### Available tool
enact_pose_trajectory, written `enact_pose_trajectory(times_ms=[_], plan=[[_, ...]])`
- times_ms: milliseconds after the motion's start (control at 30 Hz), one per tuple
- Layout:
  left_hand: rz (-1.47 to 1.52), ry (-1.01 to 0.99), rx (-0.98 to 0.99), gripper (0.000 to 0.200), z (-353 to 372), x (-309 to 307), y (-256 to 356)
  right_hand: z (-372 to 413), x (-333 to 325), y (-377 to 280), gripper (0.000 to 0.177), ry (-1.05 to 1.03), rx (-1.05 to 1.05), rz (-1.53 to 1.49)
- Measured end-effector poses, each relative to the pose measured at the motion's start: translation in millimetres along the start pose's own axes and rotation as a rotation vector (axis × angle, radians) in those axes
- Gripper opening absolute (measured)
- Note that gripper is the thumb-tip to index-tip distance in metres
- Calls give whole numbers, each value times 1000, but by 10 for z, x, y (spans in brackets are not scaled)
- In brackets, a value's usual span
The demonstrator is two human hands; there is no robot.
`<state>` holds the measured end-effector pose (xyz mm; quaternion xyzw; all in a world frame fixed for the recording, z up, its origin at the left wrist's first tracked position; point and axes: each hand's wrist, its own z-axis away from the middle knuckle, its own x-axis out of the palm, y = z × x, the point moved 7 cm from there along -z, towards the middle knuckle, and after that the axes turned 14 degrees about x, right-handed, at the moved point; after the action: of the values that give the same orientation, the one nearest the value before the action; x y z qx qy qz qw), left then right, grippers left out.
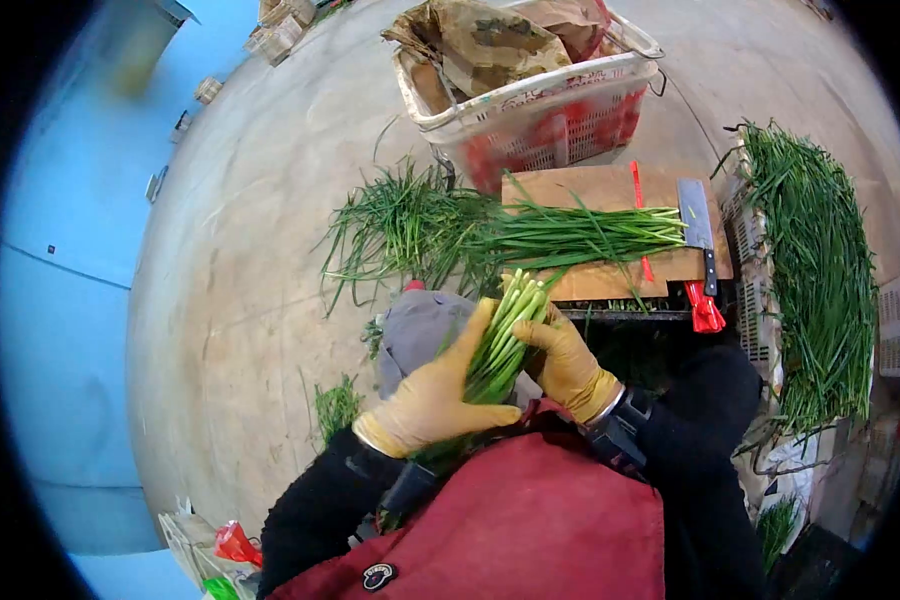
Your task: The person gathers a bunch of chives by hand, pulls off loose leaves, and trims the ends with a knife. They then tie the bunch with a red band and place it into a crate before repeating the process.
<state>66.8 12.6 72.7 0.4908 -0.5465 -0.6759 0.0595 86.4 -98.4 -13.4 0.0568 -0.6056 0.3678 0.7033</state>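
Yellowish gloves cover both of my hands. Between them, over my lap, is a bunch of garlic chives (505,335), its pale cut ends pointing away from me. My left hand (435,395) grips the bunch from the left, thumb up along the stalks. On the other side my right hand (567,365) is closed against the stalks near their pale ends. Beyond my hands, another bundle of chives (590,232) lies across a brown board (560,187). A cleaver (697,215) rests on the board's right side, beside a red tie (638,190).
A crate (760,265) heaped with chives (815,280) stands at the right. Loose chives (400,225) spread left of the board. Behind it is a white and red basket (560,115) holding brown sacking (480,50). Red strips (705,310) hang at the board's near corner.
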Motion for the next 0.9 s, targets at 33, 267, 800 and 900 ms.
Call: enact_pose_trajectory(times_ms=[33,267,800,900], plan=[[252,16,-90,104,28,-37,-103,9,-7,-11,60,-47,19,-54],[971,-137,-400,91,139,194,-621,42,65,-11,64,-175,50,-166],[1143,-73,-606,68,324,637,-579,139,-833,-668,18,494,-103,656],[1131,-68,-626,69,315,615,-565,297,-718,-893,11,517,-270,644]])
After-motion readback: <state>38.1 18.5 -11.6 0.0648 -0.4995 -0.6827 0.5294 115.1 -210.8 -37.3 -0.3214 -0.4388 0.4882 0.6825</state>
